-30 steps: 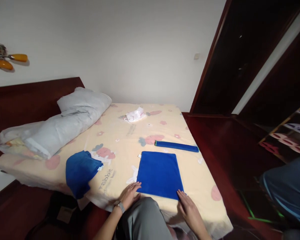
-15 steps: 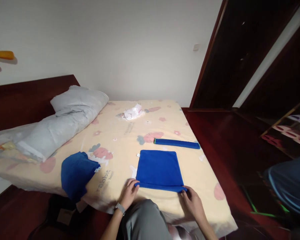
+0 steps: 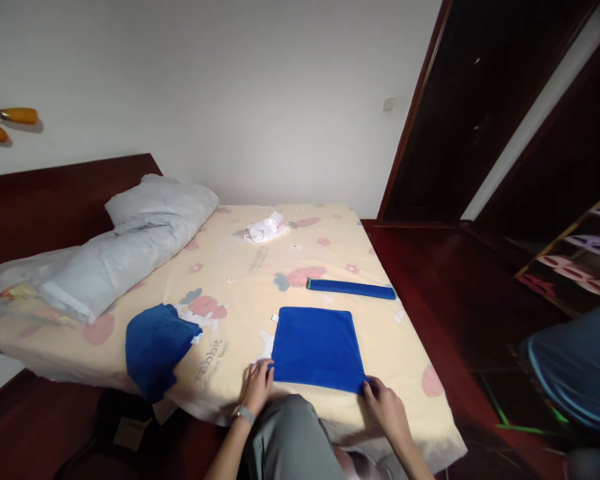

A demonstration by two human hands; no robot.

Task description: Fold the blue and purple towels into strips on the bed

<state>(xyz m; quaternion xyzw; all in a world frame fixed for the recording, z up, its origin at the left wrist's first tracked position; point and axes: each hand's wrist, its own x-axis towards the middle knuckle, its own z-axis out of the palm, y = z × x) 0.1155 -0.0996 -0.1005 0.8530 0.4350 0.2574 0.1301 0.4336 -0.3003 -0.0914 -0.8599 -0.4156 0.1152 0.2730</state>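
A blue cloth lies flat on the patterned bed sheet, a small white tag at its left edge. My left hand is at its near left corner, fingers closed on the edge. The near right corner is pinched by my right hand. Beyond the cloth lies a narrow folded blue strip with green at its ends. Another blue cloth, crumpled, hangs partly over the bed's near edge on the left.
A grey quilt lies by the dark headboard. A white plastic bag rests near the wall. On the right are a shoe rack and a dark blue covered object.
The rolled-up near edge of the blue cloth now lies flat, and my hands remain at its near corners. The view has shifted slightly.
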